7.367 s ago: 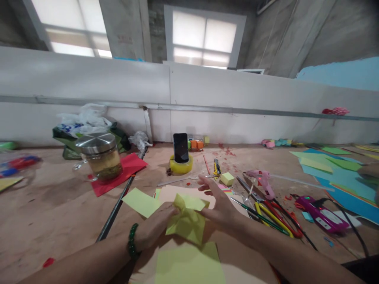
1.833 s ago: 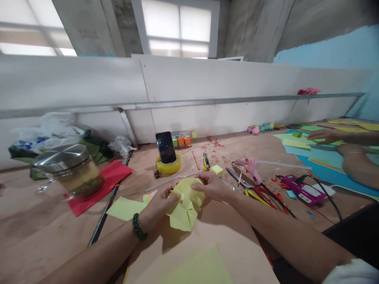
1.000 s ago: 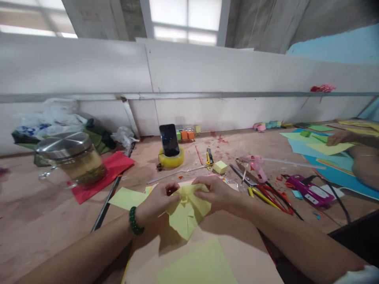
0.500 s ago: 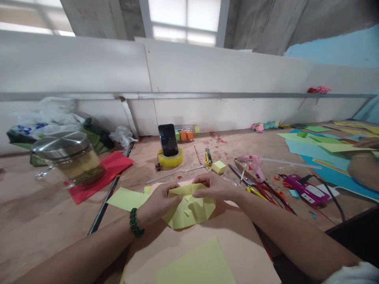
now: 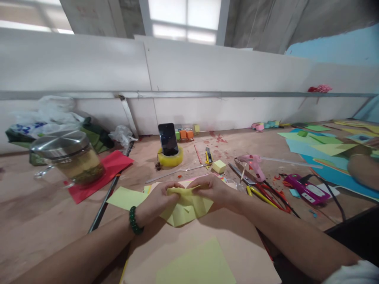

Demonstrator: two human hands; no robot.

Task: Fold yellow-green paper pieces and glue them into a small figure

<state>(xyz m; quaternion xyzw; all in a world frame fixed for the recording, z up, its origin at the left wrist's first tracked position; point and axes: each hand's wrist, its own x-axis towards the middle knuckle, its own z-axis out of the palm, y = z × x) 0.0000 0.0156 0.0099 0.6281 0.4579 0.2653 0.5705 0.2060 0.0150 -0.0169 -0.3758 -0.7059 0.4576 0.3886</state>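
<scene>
The folded yellow paper is being pinched along its upper edge between both hands, low over the counter. It is being gripped by the left hand and the right hand from opposite ends, fold running side to side.

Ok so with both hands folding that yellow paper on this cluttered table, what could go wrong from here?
Three risks, judging by what shows. The left hand and right hand pinch the yellow paper at its top edge; pulling apart could tear it. The scissors and glue gun, whose light looks lit, lie close beside the right forearm, so a sideways sweep might catch them. The lidded glass jar sits to the left, where an elbow could knock it.
</scene>
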